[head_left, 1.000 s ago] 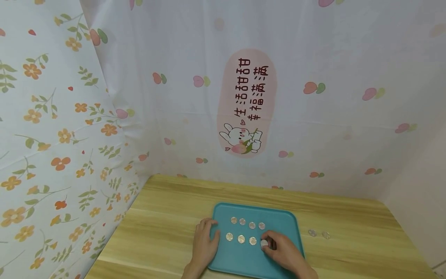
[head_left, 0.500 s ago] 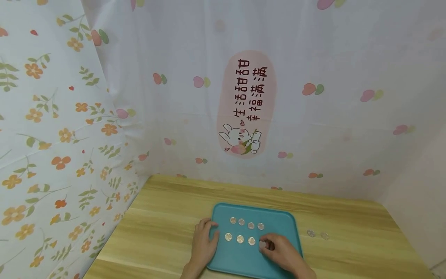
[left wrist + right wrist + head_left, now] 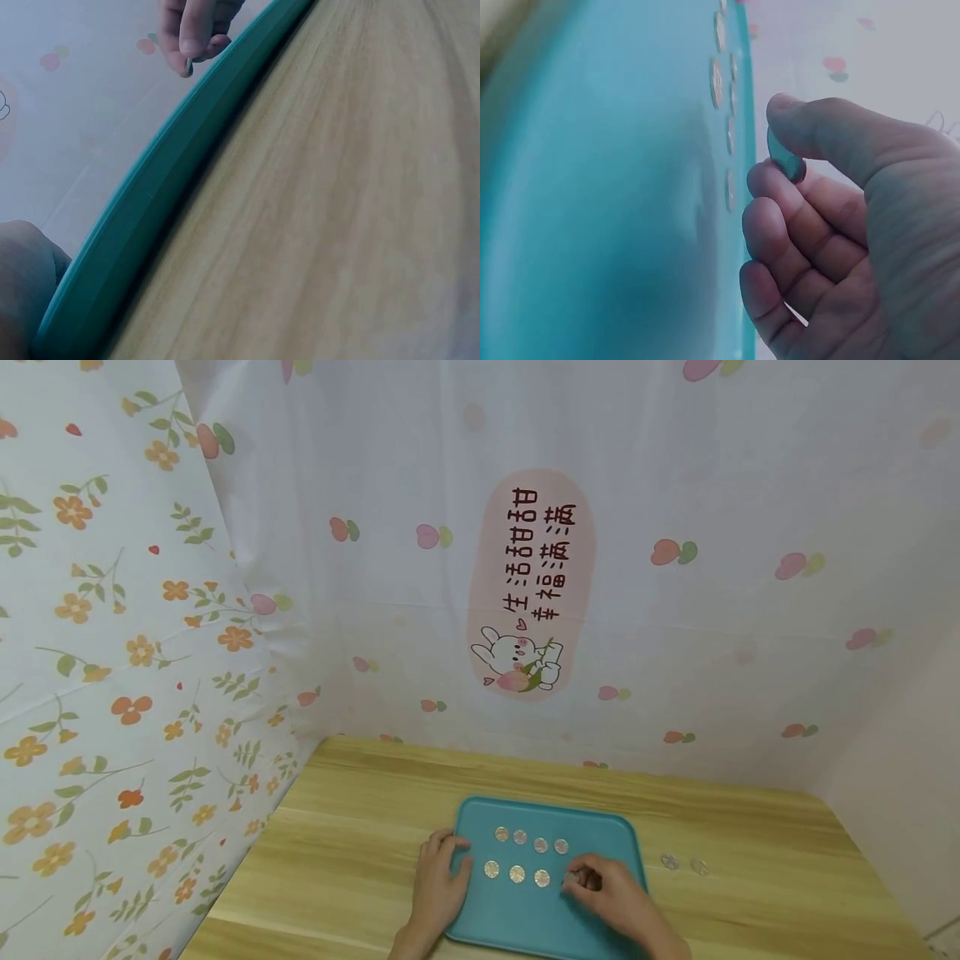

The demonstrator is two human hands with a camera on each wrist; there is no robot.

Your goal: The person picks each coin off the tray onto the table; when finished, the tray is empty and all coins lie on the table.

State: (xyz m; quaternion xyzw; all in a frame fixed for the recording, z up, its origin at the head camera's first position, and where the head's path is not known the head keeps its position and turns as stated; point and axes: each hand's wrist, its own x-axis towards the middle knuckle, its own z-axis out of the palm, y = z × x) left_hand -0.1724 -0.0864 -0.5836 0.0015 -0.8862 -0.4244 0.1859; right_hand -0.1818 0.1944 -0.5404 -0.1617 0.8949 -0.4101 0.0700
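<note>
In the head view, a blue tray [image 3: 525, 927] holds two rows of silvery coins: the back row with a coin [image 3: 541, 845], the front row with a coin [image 3: 542, 878]. My right hand [image 3: 611, 893] pinches another coin [image 3: 786, 159] between thumb and fingertips, at the right end of the front row. The right wrist view shows that coin tilted and held off the tray surface. My left hand [image 3: 438, 881] rests over the tray's left rim, thumb and fingertips just inside it. In the left wrist view only part of the left hand [image 3: 26, 281] shows.
Two more coins lie right of the tray on the wooden table [image 3: 360, 827], one of them a coin [image 3: 699, 867] farther right. A white printed cloth [image 3: 375, 627] hangs behind the table, and a flowered cloth [image 3: 135, 677] hangs along the left.
My right hand, still pinching the coin, shifts slightly left, then back right and a little away from me. The coin's face now shows less. My left hand stays on the rim.
</note>
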